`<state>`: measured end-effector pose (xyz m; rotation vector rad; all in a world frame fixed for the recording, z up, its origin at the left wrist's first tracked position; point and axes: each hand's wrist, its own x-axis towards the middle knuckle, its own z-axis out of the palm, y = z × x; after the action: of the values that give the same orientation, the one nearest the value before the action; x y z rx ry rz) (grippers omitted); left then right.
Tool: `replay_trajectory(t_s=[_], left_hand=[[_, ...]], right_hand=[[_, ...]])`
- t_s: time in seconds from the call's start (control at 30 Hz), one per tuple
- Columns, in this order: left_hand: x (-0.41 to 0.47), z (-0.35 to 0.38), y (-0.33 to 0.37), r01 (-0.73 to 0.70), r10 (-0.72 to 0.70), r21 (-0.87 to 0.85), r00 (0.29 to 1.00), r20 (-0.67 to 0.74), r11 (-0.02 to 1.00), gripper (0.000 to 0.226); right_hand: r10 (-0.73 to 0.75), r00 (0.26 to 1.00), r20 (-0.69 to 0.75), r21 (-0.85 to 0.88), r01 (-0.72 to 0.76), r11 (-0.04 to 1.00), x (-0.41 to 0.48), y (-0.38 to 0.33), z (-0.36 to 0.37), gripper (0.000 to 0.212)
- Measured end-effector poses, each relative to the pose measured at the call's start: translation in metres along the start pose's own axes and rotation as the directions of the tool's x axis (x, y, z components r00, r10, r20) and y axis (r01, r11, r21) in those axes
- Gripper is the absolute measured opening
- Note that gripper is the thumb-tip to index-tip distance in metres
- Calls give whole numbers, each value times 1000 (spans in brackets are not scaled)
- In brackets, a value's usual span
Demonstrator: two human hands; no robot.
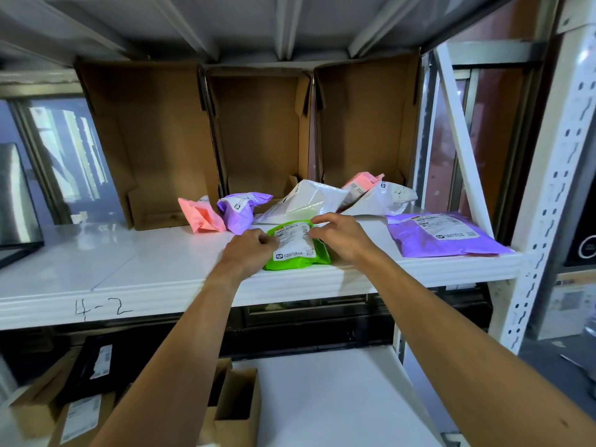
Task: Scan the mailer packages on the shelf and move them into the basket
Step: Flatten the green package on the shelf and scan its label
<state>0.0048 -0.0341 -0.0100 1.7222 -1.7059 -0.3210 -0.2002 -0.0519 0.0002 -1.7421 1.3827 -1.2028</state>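
The left hand [250,250] has its fingers curled tight against the left edge of a small green plastic mailer [295,250], which lies with its white printed label upward, and it seems to pinch that edge. The right hand [342,235] is half closed, thumb on the label and fingertips hooked over the far right corner. Both hands thus hold the 1 pouch and carry nothing else (no scanner shows anywhere).

The green plastic mailer lies flat near the front lip of the white metal shelf [129,266], straight ahead and squarely between the 2 hands. Its long axis runs from the lip toward the back, leaning slightly left. Neither hand is nearer, so I judge a lift toward the person would suit both equally.

A crumpled white plastic mailer [306,201] sits just behind it. To the left are a small purple mailer [237,209] and a small pink mailer [203,216], touching each other. To the right a second white mailer [387,196] lies against a pink one [364,180], and a large flat purple mailer [442,237] lies well apart. 3 open brown cardboard boxes [151,140] line the back. The basket is not in view.
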Motion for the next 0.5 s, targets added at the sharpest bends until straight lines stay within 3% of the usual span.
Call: replay_trajectory(t_s=[0.2,0.5], left_hand=[[2,1,0,-59,59,70,998,7,996,39],[8,0,-3,-59,55,57,996,72,997,53]], right_hand=[[28,999,44,185,-36,982,0,2,-7,55],[16,999,-45,118,-10,993,-7,3,-12,34]])
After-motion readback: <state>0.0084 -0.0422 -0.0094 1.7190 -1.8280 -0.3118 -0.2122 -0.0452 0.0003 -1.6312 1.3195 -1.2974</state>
